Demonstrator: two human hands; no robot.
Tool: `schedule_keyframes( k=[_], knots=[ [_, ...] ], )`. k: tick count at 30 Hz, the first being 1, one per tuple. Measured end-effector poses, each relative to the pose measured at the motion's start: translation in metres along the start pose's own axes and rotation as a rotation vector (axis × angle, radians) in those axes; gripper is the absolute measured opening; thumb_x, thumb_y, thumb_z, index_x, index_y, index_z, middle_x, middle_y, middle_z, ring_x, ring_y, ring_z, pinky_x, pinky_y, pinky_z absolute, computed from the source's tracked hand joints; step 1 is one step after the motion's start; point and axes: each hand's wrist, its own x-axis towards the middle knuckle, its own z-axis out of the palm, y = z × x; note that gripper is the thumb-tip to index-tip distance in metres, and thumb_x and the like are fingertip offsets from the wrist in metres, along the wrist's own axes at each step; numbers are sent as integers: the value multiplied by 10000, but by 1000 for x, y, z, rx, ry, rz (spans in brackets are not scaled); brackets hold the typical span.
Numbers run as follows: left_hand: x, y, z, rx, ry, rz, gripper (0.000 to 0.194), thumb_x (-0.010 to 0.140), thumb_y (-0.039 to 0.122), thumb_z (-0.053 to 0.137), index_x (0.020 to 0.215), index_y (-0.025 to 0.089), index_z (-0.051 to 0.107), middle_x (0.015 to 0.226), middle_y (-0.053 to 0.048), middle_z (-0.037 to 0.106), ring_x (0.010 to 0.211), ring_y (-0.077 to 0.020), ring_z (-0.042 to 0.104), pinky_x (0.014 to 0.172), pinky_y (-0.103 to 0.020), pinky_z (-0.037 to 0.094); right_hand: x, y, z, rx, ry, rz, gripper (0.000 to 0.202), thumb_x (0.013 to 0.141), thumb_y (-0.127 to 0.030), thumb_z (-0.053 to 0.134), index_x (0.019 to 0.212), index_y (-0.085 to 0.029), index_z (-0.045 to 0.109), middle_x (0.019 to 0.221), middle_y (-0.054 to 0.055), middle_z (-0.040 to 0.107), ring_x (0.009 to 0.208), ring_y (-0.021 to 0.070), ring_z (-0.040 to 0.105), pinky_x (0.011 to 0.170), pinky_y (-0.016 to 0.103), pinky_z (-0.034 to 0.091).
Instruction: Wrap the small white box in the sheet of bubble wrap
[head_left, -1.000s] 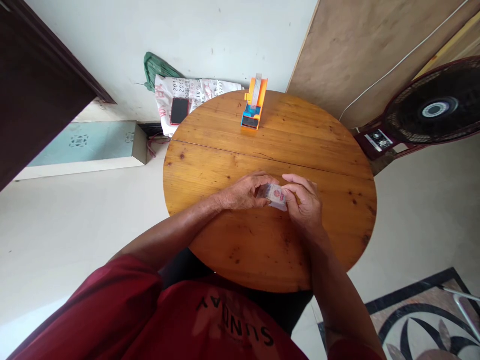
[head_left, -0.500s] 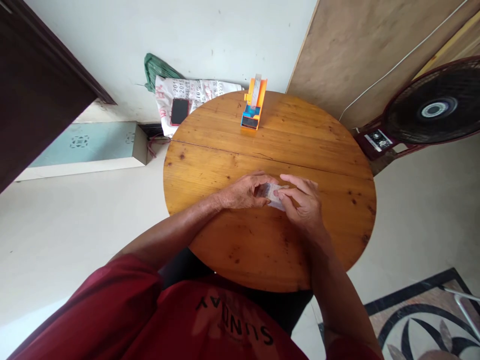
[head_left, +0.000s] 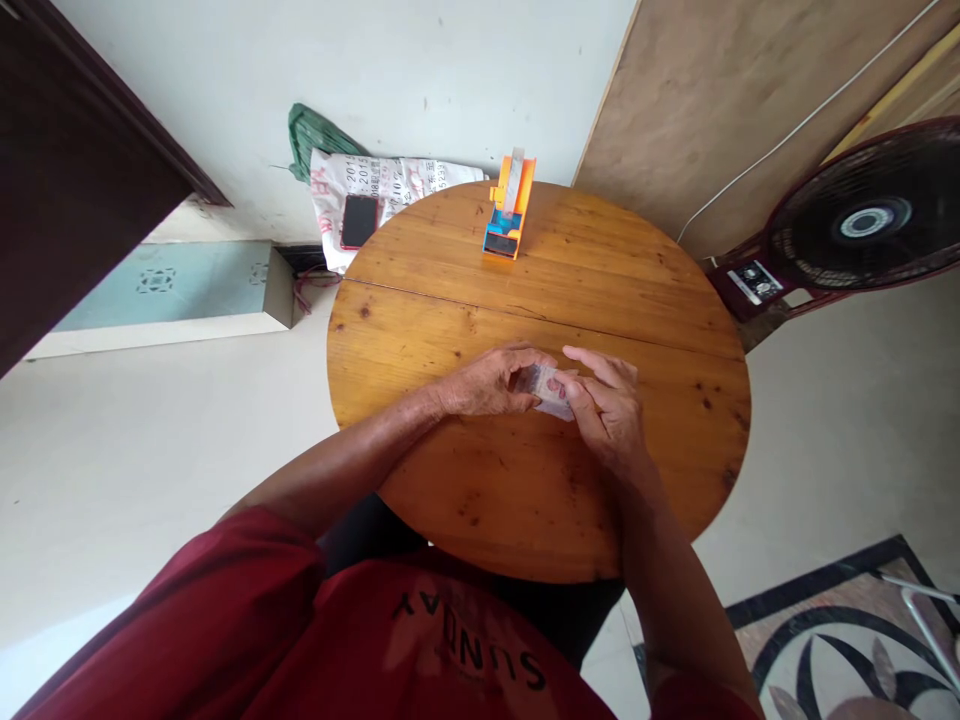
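A small pale, printed packet point(head_left: 551, 392) is between my hands above the near half of the round wooden table point(head_left: 465, 490). My left hand point(head_left: 499, 382) grips its left end, with the thumb below and the fingers curled over the top. At its right end, my right hand point(head_left: 609, 400) pinches the edge between thumb and fingers, while one finger stretches out above it. A reddish mark shows on the packet's face beside the right thumb. The print is too small to read.
An orange and blue tape dispenser point(head_left: 508, 215) stands at the table's far edge. Behind the table on the left, a dark phone point(head_left: 360, 220) lies on a printed white sack point(head_left: 330, 185). A fan point(head_left: 874, 220) stands at the right.
My right thumb and fingers have shifted slightly on the packet, and more of the reddish mark shows. My left hand keeps its grip in the same place.
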Motion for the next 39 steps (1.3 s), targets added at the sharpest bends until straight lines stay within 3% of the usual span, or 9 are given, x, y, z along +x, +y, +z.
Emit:
schedule_keyframes(
  k=[7,12,16,21,24,29,33,39],
  knots=[
    [0,1,0,-15,-6,-18,418,772,199,695,1183,178,621,1133,-75,633,982,-183,622,863,-327,509,0,1,-1,63,-24,34,347,1009,-345,424,1096,-265,751,1357,65,652,1216,266,605,1046,501,413],
    [0,2,0,-27,-13,17,417,764,153,675,1176,177,623,1139,-75,628,1019,-191,629,888,-336,512,0,1,1,59,-41,43,334,1006,-357,437,994,-266,758,1321,54,670,1204,267,608,1061,497,403],
    [-1,0,0,-11,-17,-3,432,772,178,690,1197,171,614,1131,-76,613,971,-186,634,856,-338,525,1,2,-7,167,-39,120,329,996,-379,454,1222,-290,675,1380,56,624,1283,274,568,1101,492,405],
    [-2,-5,-1,67,-15,60,557,738,213,772,1265,225,594,1330,-107,530,1187,-238,579,992,-386,499,-1,10,-21,129,-326,226,687,858,-482,669,1482,-325,427,1501,75,516,1375,333,478,1137,569,371],
    [-2,-3,-2,67,-17,39,542,748,182,750,1263,230,587,1268,-95,575,1152,-230,601,973,-383,508,-3,15,-20,65,-424,215,801,811,-479,712,1519,-341,362,1515,76,503,1365,356,476,1115,594,381],
    [-3,2,-2,36,4,10,429,752,146,704,1170,187,622,1121,-67,638,975,-184,645,852,-327,531,-2,18,-7,-6,-330,110,673,857,-395,654,1482,-311,419,1321,94,659,1235,337,586,1077,576,404],
    [-2,3,-3,11,53,10,436,748,156,716,1174,181,627,1120,-70,648,981,-183,640,846,-314,528,0,18,-2,-24,-222,36,608,874,-374,654,1443,-292,455,1257,94,695,1171,323,628,1052,562,423],
    [-2,0,-6,-25,-41,-45,468,778,226,742,1224,199,603,1183,-76,617,1043,-196,629,917,-353,520,-1,16,-3,4,-302,89,622,858,-344,645,1446,-288,451,1331,107,660,1219,336,607,1045,571,438]
  ],
)
